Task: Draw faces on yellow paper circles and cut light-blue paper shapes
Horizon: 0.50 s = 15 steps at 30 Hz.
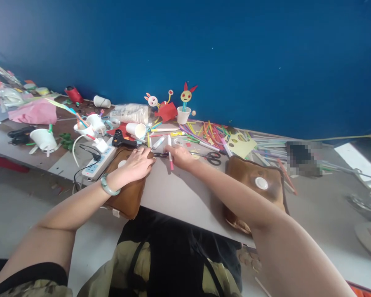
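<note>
My right hand (179, 157) is closed around a marker pen (171, 166) with a white body and a pinkish-red end, held roughly upright over the table. Just behind that hand lie scissors with black handles (214, 158), their middle partly covered by it. My left hand (138, 164), a jade-coloured bangle at the wrist, rests palm down with fingers stretched out on a brown plush hot-water bag (128, 200). A second brown bag (268, 189) sits under my right forearm. Near my left fingers are a black glue gun (123, 140) and a short white pen or tube (158, 142).
A white power strip (99, 164) with plugs and cables stands left of the bag. Paper cups (136, 130), a rabbit figure in a cup (183, 115) and many coloured sticks (210, 138) crowd the table's back. A blue wall (235, 62) rises behind.
</note>
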Tool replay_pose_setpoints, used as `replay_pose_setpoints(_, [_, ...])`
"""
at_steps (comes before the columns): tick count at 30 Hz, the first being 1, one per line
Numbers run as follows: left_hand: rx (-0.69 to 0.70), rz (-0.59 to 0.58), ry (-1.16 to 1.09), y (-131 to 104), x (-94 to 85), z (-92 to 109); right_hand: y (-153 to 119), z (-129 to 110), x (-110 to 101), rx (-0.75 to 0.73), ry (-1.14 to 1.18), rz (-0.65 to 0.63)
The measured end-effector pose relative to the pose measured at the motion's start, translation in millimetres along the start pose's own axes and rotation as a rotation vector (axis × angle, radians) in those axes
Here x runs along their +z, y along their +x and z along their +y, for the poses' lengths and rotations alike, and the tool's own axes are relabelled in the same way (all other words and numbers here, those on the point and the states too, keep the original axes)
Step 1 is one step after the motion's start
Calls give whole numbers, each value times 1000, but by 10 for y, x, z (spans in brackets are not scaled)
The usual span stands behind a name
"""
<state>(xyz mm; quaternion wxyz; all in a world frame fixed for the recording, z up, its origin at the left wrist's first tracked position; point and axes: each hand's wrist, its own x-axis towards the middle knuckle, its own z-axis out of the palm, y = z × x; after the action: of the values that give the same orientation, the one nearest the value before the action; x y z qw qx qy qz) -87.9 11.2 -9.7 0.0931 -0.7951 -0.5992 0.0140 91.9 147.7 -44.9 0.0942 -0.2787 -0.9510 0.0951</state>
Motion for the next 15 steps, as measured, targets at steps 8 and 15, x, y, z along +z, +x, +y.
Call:
replay_pose_setpoints(8, [5, -48, -4, 97, 142, -22, -91, 117, -16, 69, 22, 19])
replay_pose_setpoints(15, [21, -9, -1, 42, 76, -13, -99, 121, -29, 64, 23, 22])
